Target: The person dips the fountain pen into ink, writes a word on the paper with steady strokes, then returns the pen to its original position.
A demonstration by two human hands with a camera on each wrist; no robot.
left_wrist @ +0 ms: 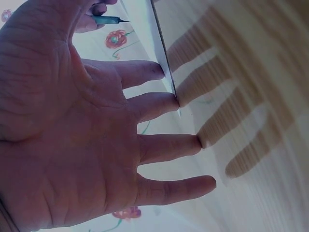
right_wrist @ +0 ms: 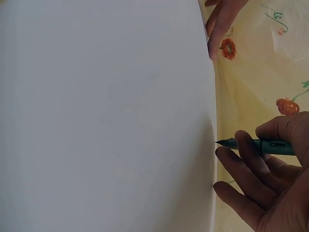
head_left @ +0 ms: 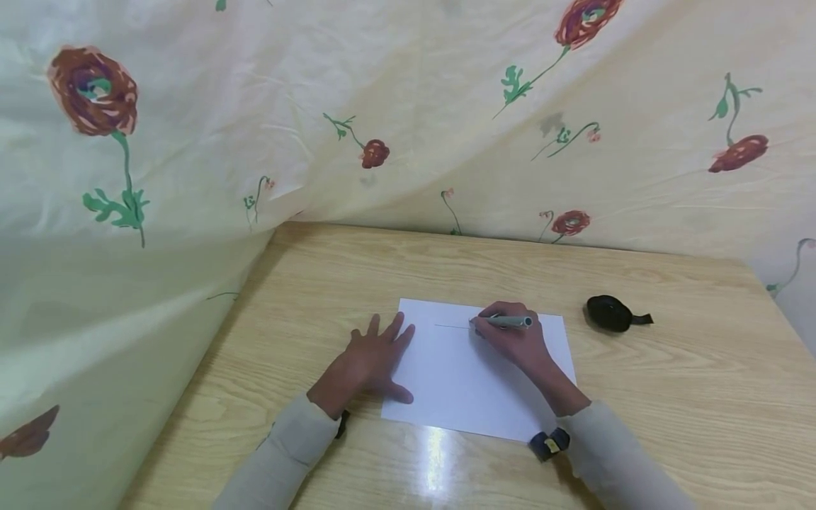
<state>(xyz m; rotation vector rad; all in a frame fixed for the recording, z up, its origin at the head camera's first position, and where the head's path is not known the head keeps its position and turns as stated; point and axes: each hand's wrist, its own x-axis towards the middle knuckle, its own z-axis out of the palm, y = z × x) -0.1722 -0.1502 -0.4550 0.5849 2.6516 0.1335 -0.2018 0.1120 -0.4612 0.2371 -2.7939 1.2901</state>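
A sheet of white paper lies on the wooden table, with a thin straight line drawn near its far edge. My right hand pinches a dark green fountain pen between thumb and fingers. The pen's dark tip meets the paper at the right end of the line. My left hand is spread at the paper's left edge, thumb and some fingertips over the sheet. In the left wrist view its fingers are straight and apart, with their tips at the surface.
To the right of the paper sits a small black pan with a short handle. Flower-patterned cloth hangs behind the table and along its left side. Dark wrist straps show below the sleeves.
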